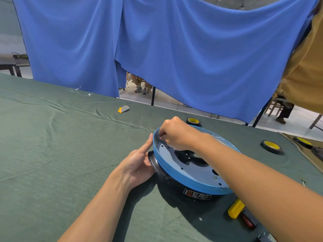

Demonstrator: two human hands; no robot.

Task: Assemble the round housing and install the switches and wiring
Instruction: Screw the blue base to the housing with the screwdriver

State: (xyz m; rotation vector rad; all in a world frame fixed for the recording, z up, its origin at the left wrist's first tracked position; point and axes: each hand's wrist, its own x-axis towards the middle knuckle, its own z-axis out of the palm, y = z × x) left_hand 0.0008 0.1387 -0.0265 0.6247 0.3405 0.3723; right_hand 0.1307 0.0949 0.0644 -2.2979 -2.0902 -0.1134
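Two hands meet at the left edge of the round housing (183, 179), which sits on the green-covered desk (52, 154), blue rim up over a black base. The left hand (138, 165) lies straight-fingered against its side. The right hand (174, 135), fingers curled, pinches at the far rim. A tape roll (271, 147) lies well to the right.

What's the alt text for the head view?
A person's right hand pinches the rim of a round blue housing on a green-covered table, while the left hand presses flat against its side. Tape rolls lie nearby.
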